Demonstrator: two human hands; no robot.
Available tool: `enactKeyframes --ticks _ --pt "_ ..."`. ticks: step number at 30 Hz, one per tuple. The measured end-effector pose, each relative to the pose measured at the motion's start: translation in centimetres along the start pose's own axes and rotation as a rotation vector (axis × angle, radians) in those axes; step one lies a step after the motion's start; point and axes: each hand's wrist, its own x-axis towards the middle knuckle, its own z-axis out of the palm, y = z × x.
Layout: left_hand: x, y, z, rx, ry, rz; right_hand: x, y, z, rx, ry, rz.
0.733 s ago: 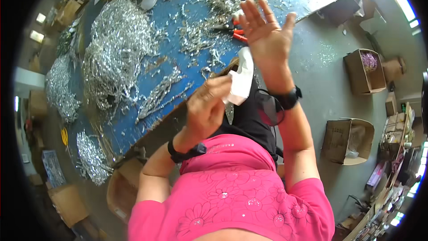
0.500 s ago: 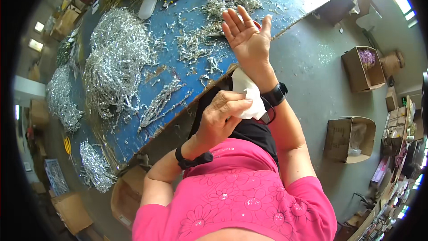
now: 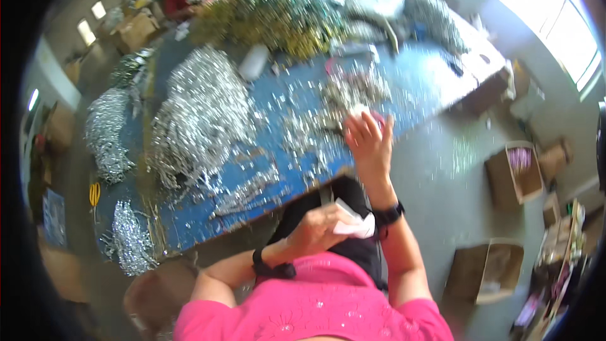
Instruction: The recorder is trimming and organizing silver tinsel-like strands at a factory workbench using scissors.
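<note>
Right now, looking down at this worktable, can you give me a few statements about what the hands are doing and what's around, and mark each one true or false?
1. The left hand holds a crumpled white tissue near the right wrist. True.
2. The right hand is clenched in a fist. False: its fingers are spread open, raised by the table's edge.
3. The table has a blue top strewn with silver tinsel. True.
4. Both wrists are bare. False: each wears a dark band, the right one and the left one.
5. The cardboard boxes stand on the table. False: they sit on the floor to the right.
</note>
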Motion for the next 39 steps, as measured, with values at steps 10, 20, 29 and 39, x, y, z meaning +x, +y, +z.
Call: enactKeyframes --ticks 10,20,29,39 --pt "-0.7 -3.1 -1.5 -0.057 0.453 -0.462 -11.0 4.1 -1.9 -0.658 -0.217 0.015" --pt "2.9 -8.2 -3.1 -1.456 0.557 -0.832 -11.4 4.0 0.5 -1.343 -0.449 -0.911" --pt "3.2 -7.9 -3.2 -1.641 0.623 -0.657 -15.4 5.8 0.7 -1.102 -0.833 -0.793" --pt "4.0 -7.8 -4.1 -1.711 0.608 -0.587 -16.0 5.4 -0.4 -1.226 -0.911 -0.814"
